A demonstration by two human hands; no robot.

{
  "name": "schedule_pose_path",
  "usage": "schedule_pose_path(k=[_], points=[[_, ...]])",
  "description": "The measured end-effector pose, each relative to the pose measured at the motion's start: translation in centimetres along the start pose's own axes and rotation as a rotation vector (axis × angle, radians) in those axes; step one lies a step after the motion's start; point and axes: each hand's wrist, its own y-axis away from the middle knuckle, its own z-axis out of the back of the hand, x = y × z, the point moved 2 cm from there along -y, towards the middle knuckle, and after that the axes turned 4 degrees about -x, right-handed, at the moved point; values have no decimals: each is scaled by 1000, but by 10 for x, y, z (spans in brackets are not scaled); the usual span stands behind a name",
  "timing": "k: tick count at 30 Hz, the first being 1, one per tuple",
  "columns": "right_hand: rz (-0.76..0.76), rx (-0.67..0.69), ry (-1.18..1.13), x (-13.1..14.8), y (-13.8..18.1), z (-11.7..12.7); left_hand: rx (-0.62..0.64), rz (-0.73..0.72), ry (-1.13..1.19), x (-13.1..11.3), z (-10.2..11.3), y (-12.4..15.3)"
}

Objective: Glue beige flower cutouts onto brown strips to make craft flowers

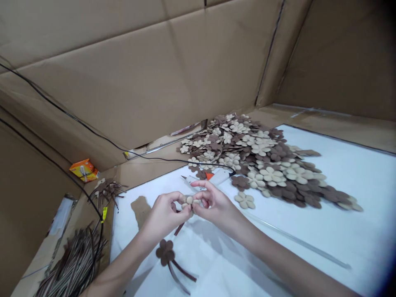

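Forearms [278,260] over the tabletop [349,231], one flower pinched in the grip

Our left hand [162,216] and right hand [216,204] meet on a small beige flower [189,201], the grip pressed together on it between thumbs and fingertips. A dark brown strip [178,229] runs down from the grip. Just below the grip lies a brown flower [165,252] with two strips trailing from it. Beyond the grip sit a hot glue gun [210,176] and a large heap of beige and brown flowers [247,152], with a clear glue stick [297,241] to the right. Left of the grip are a small bunch of stemmed flowers [107,192] and a bundle of brown strips [74,264]. As far as we can see, only a few flowers carry strips; most of the heap and bundle remain separate.
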Motion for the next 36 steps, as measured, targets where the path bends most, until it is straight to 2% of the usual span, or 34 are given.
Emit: schedule_pose_path(k=[8, 19, 26, 32, 36], points=[[34, -2, 8, 0, 0, 3, 9, 33, 53, 2, -1, -1], [-151, 67, -154, 2, 1, 7, 42, 36, 66, 0, -2, 0], [-101, 54, -51, 7, 3, 7, 67, 39, 81, 1, -3, -1], [-122, 106, -154, -2, 2, 7, 49, 55, 232, 4, -4, -3], [-105, 130, -148, -4, 2, 9, 33, 69, 238, 8, -6, -4]])
